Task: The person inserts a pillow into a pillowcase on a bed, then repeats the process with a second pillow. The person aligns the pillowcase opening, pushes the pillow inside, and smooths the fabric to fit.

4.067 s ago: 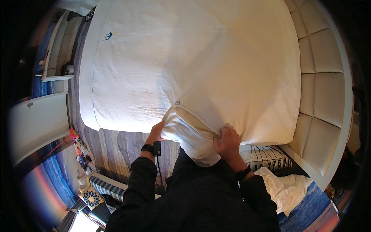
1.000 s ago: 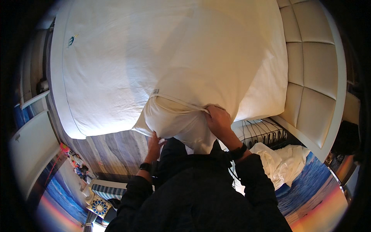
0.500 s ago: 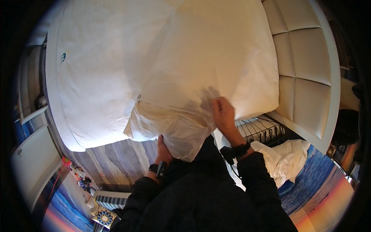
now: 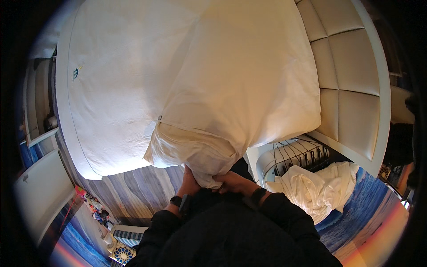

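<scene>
A white bed sheet (image 4: 200, 80) covers the wide mattress in front of me. Its near part is gathered and hangs off the bed's edge toward my body, with a small tag showing at a fold. My right hand (image 4: 233, 182) is closed on the lower end of this gathered cloth, close to my waist. Beside it, my left hand (image 4: 190, 181) grips the cloth from the left, its fingers partly hidden behind the fabric. Both hands are close together and at about the same height.
A padded headboard (image 4: 356, 58) stands on the right. Below it are a rack with black cords (image 4: 300, 155) and a crumpled white cloth (image 4: 318, 187) on the sea-patterned floor (image 4: 351, 218). At left are a white panel (image 4: 42, 191) and a patterned cushion (image 4: 122, 253).
My right hand has come down and left from the bed's edge to the lower end of the sheet near my left hand. The left hand has stayed almost in place.
</scene>
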Motion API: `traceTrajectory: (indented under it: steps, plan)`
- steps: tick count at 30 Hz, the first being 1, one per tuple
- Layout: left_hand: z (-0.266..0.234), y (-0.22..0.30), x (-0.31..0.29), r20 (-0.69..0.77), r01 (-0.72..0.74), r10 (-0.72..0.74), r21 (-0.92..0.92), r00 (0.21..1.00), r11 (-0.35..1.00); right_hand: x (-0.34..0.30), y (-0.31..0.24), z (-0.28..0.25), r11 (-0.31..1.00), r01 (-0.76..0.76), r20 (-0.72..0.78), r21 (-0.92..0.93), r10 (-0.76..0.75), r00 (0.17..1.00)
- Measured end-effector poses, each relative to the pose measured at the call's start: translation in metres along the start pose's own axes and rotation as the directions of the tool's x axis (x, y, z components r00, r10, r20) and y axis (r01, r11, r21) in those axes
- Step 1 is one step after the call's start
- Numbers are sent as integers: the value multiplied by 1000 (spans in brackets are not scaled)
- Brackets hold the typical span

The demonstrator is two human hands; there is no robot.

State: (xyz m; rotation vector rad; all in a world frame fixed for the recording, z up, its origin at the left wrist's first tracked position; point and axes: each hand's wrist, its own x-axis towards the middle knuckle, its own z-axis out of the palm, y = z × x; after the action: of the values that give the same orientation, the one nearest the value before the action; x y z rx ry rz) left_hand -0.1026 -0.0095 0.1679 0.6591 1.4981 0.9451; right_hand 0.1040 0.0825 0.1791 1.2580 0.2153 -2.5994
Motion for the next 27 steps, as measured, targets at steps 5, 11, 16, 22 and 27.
traceTrajectory:
  steps: [5,11,16,22,27]
  plan:
    - [-12,-7,-18,207,357,-374,118,904,927,2,8,-1,993,-74,-43,-95,71,997]
    - [4,1,-22,303,567,-507,-155,807,809,-23,0,-30,865,-210,-208,-455,126,970]
    - [1,-27,1,337,-247,49,575,940,780,-30,-1,-33,948,-69,-249,-310,-10,968]
    - [-5,-7,8,211,136,-220,350,953,927,-24,-11,-21,951,98,-54,292,-85,995]
    - [1,22,23,137,524,-524,-452,841,722,-17,-22,-12,969,122,-82,214,-107,991]
